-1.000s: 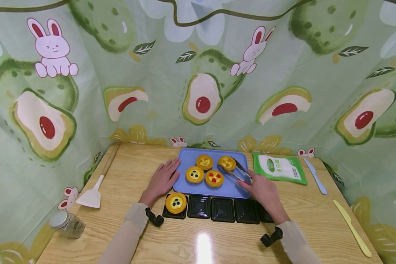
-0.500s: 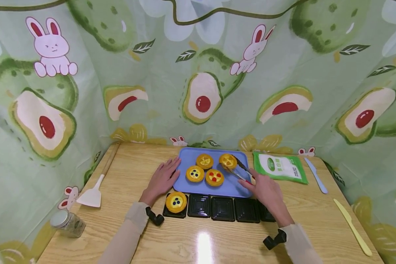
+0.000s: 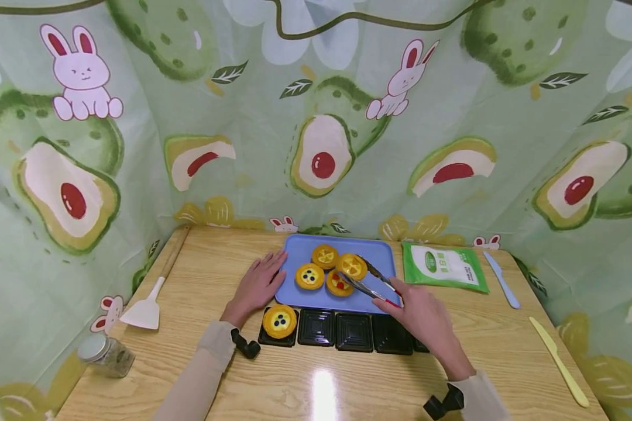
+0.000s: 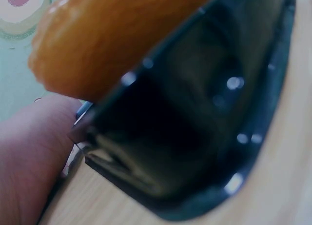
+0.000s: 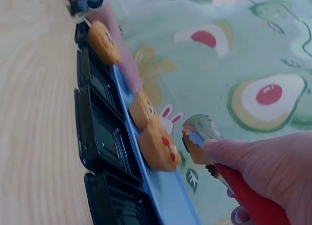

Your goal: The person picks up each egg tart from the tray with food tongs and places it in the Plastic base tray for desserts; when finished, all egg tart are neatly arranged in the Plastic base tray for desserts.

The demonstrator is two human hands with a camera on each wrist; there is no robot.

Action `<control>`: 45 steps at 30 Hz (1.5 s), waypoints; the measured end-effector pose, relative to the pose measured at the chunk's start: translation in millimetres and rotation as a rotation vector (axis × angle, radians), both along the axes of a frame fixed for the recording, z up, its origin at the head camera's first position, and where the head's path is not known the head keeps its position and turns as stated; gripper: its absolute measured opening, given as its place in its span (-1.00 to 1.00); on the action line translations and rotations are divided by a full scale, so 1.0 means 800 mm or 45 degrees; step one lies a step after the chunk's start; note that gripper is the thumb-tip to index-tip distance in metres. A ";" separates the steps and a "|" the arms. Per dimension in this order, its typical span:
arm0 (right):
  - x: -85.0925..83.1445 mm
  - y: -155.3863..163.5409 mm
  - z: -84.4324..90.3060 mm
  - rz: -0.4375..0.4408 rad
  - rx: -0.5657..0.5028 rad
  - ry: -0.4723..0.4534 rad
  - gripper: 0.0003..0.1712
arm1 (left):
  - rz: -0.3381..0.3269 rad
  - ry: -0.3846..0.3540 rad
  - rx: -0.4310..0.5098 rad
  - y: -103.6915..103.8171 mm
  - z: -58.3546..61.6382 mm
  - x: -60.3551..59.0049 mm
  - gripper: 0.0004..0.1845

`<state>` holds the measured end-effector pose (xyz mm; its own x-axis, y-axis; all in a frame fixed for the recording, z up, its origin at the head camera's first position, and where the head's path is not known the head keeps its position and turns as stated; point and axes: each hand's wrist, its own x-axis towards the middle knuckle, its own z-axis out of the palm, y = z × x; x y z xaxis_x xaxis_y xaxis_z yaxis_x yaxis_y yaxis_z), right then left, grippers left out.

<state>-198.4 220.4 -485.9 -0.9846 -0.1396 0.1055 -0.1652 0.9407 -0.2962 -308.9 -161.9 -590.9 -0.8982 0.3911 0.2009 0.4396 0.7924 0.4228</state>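
Observation:
My right hand (image 3: 423, 313) grips metal tongs (image 3: 366, 289) with red handles. Their tips pinch an egg tart (image 3: 351, 266) topped with yellow wedges, which the right wrist view shows raised over the blue tray (image 3: 379, 257). Beneath the tongs sits a tart with red berries (image 3: 339, 285), partly covered by them. Two more tarts rest on the tray: one with wedges (image 3: 325, 256), one with blue dots (image 3: 309, 276). My left hand (image 3: 256, 285) lies with fingers extended at the tray's left edge. Close to its wrist, another blue-dotted tart (image 3: 279, 321) sits in a black plastic box (image 3: 263, 340).
Several black boxes (image 3: 353, 332) line the tray's front. A green-and-white packet (image 3: 445, 266), a blue knife (image 3: 502, 279) and a yellow knife (image 3: 559, 361) lie to the right. At the left are a spatula (image 3: 143, 313) and a glass jar (image 3: 107, 355).
The tongs have lifted the wedge-topped tart from the tray's right part and carried it left, over near the red-berry tart. The left hand has stayed in place.

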 end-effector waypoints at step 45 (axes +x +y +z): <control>0.080 -0.058 -0.032 0.214 0.106 0.016 -0.27 | -0.010 0.007 0.031 -0.001 -0.004 0.002 -0.37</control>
<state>-134.7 173.7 -511.2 -0.9453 -0.3108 0.0987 -0.3252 0.9207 -0.2158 -307.6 -163.0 -593.7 -0.8941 0.3929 0.2152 0.4479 0.7785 0.4397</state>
